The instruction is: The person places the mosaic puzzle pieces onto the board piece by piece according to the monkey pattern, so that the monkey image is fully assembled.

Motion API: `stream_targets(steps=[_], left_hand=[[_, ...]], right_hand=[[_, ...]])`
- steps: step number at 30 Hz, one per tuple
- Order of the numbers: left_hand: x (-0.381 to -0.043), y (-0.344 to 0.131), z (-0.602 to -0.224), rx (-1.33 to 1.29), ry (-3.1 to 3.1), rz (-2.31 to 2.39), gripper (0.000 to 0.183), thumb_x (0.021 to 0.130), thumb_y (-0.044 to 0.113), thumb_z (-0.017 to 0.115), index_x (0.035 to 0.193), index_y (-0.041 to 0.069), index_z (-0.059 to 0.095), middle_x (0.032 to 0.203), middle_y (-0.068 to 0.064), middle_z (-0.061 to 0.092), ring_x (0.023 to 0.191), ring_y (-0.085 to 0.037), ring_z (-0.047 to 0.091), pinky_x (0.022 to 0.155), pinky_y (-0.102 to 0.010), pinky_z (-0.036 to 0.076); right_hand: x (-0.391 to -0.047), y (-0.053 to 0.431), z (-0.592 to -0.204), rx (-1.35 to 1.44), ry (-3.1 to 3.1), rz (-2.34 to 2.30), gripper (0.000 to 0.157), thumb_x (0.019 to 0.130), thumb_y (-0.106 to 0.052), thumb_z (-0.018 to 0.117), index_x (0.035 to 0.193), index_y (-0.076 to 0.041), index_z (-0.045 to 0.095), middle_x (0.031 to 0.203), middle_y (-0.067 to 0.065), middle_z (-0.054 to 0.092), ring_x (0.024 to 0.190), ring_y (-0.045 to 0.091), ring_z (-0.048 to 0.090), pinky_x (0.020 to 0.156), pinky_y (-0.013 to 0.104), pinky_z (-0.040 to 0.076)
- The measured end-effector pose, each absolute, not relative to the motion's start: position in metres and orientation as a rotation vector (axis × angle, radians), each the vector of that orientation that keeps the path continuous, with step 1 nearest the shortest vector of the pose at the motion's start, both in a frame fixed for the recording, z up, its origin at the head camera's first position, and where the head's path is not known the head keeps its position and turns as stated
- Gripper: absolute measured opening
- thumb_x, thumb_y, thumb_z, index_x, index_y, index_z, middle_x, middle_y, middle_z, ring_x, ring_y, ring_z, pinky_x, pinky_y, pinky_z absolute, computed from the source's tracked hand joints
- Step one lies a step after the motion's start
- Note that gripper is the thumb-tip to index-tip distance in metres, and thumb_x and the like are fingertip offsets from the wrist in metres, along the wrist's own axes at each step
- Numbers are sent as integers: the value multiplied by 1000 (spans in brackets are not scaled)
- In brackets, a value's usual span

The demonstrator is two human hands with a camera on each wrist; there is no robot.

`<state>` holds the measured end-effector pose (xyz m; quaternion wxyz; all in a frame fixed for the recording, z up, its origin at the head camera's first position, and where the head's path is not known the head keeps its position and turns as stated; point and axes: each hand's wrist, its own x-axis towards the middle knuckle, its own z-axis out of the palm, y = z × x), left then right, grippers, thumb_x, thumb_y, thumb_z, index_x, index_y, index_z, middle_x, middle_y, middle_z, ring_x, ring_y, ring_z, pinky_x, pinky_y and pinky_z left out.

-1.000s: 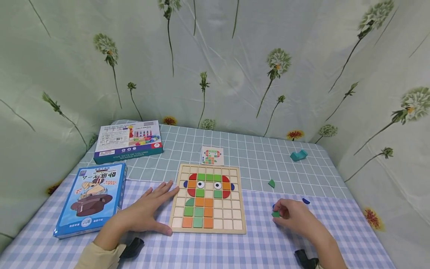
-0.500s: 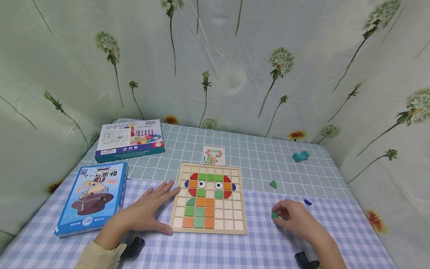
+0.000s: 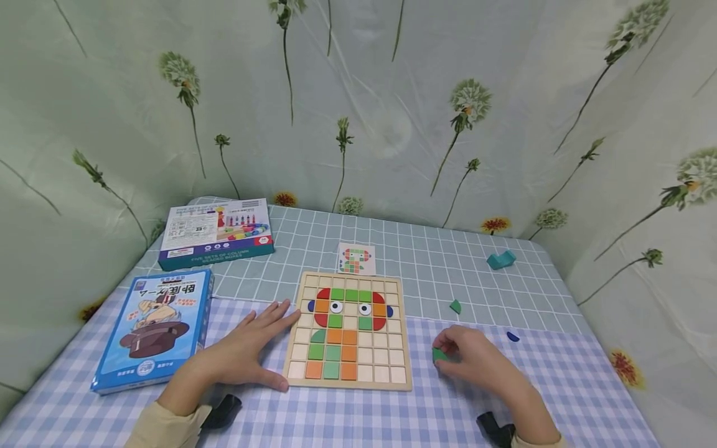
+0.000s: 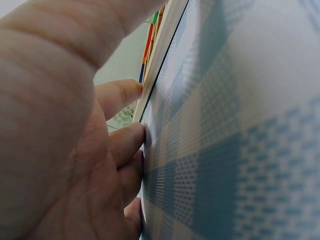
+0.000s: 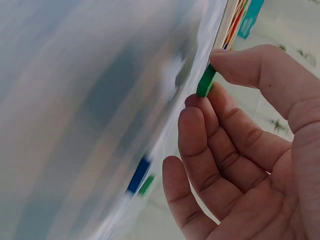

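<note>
A wooden grid board [image 3: 381, 358] lies on the checked cloth, bearing coloured tiles that form a face with eyes and a body of green and orange squares. My left hand [image 3: 246, 348] is spread flat beside it, its thumb and fingertips touching the left edge; the left wrist view shows fingertips against the wooden rim [image 4: 162, 47]. To the right of the board, my right hand [image 3: 473, 358] pinches a small green piece [image 5: 206, 81] between thumb and fingers, just above the cloth. A picture card [image 3: 356, 259] with a similar design stands behind the board.
Beyond my right hand lie a green quarter-round piece [image 3: 455, 307] and a blue half-round piece [image 3: 512, 336]. A teal block [image 3: 501, 260] sits at the back right. Two boxes occupy the left: a blue game box [image 3: 151, 330] and a bead-set box [image 3: 215, 233].
My right hand has moved left toward the board with the green piece. A blue bit seen by its fingertips earlier is out of sight. The left hand stays put.
</note>
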<state>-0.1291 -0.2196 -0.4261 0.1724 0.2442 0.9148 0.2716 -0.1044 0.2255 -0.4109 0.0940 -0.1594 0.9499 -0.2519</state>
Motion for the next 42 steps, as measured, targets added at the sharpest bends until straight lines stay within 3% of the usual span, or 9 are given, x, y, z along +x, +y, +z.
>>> stream_targets(steps=[17, 26, 42], left_hand=[[-130, -220, -428, 720, 2591, 762, 125, 71, 68, 91, 171, 22, 31, 180, -17, 19, 166, -49, 15, 127, -80, 9], [-132, -219, -424, 732, 2616, 751, 125, 71, 68, 91, 171, 22, 32, 181, -16, 19, 166, -48, 16, 128, -79, 9], [-130, -221, -428, 713, 2600, 773, 126, 70, 67, 92, 171, 22, 32, 180, -17, 19, 166, -48, 16, 127, -80, 9]], right_hand=[[-125, 135, -407, -796, 2678, -782, 14, 88, -10, 83, 98, -11, 74, 86, -6, 65, 77, 2, 53, 71, 20, 52], [-127, 118, -407, -797, 2716, -693, 14, 89, -14, 84, 101, -11, 76, 83, -8, 60, 78, 5, 52, 70, 20, 49], [-130, 109, -411, -802, 2649, -734, 16, 92, -17, 85, 105, -10, 80, 88, -7, 70, 79, 2, 55, 73, 19, 53]])
